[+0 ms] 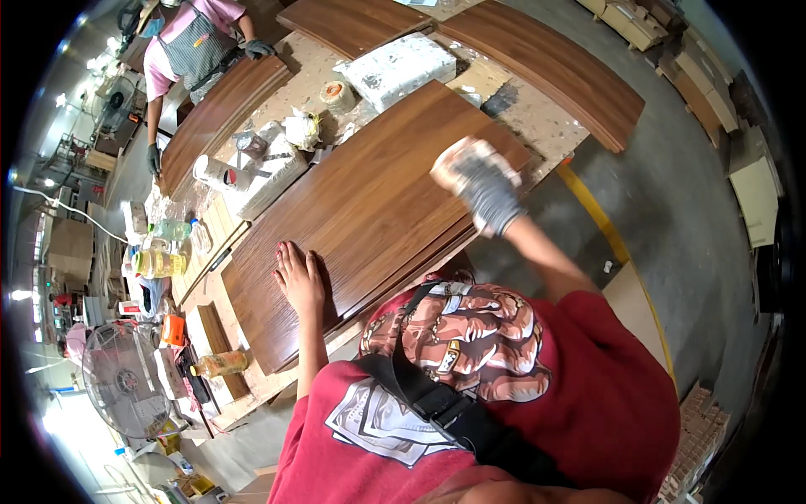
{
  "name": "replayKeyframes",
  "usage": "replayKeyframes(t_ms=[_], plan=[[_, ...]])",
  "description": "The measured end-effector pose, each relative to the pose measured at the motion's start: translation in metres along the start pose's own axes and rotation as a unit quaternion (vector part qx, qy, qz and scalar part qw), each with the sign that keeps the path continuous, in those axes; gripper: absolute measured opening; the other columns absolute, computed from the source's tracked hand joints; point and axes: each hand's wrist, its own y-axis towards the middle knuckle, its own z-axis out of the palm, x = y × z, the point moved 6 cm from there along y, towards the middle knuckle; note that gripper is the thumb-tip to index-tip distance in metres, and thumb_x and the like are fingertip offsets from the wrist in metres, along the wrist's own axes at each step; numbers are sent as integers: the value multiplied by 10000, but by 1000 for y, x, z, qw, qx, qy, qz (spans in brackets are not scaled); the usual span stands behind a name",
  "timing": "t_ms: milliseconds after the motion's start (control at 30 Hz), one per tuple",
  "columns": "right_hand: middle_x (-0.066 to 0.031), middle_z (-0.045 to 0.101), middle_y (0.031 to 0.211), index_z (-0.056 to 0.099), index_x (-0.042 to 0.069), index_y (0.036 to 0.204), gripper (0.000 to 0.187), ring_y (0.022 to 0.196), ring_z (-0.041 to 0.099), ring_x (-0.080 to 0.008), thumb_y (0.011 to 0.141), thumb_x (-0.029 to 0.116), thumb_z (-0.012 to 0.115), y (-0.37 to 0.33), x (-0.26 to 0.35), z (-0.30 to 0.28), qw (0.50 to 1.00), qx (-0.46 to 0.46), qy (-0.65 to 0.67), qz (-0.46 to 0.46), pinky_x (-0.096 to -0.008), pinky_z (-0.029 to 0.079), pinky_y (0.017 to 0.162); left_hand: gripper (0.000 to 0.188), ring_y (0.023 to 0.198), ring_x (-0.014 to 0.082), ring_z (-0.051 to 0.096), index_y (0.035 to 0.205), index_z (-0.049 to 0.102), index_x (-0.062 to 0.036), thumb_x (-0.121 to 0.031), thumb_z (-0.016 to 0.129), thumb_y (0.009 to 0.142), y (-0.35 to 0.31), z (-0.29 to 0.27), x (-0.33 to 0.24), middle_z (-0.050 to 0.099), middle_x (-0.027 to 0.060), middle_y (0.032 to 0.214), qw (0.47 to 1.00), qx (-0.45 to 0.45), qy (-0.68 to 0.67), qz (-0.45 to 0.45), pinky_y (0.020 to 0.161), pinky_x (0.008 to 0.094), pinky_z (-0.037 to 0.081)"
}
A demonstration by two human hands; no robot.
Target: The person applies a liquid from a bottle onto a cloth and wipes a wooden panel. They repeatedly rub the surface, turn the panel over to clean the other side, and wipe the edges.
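Note:
A long dark-brown wood-grain panel (361,202) lies on top of a stack of similar panels, set slantwise along the workbench in front of me. Bare, with its fingers stretched out, my left hand (300,277) rests flat near the panel's left end. My right hand (491,189), in a grey glove, is closed on a crumpled whitish cloth (457,158) that bears on the panel toward its right end. Motion slightly blurs this hand, and the fingertips are partly lost in the cloth.
Across the bench, a gloved co-worker (197,50) handles another brown panel stack (220,122). More panels (546,63) overhang the far right. Between lie a white wrapped block (401,69), a tape roll (337,96) and a white cup (215,173). Bottles (220,364) and a fan (126,382) stand left.

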Motion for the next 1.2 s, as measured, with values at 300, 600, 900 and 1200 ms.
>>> replayKeyframes(t_ms=[300,600,900,1200], plan=[[-58,586,1351,625,243,1286,322,1306,495,-289,1003,209,474,10,138,26,960,182,109,-183,-440,348,1145,684,1533,265,213,1574,301,-77,-496,384,1040,-14,7,7,253,99,1656,999,-21,30,-28,1238,521,132],[-131,515,1428,489,129,1426,469,1351,464,-269,975,136,359,26,-12,101,986,141,7,-83,-401,330,1165,628,1532,258,216,1555,366,-147,-488,421,1030,25,1,14,285,89,1644,999,-41,-25,-14,1248,486,123],[-222,368,1555,424,205,1508,555,1336,478,-431,1009,441,480,78,-141,86,943,104,80,305,-496,451,1067,729,1516,299,259,1550,325,-40,-527,409,1014,75,-8,133,317,165,1619,984,-74,12,-164,1228,498,185],[-205,675,1207,627,133,1285,498,1086,650,-401,971,513,559,77,-170,83,880,29,213,423,-460,519,918,726,1469,327,342,1483,392,55,-502,403,1019,96,-8,165,391,237,1557,963,-105,0,-250,1217,438,235]])
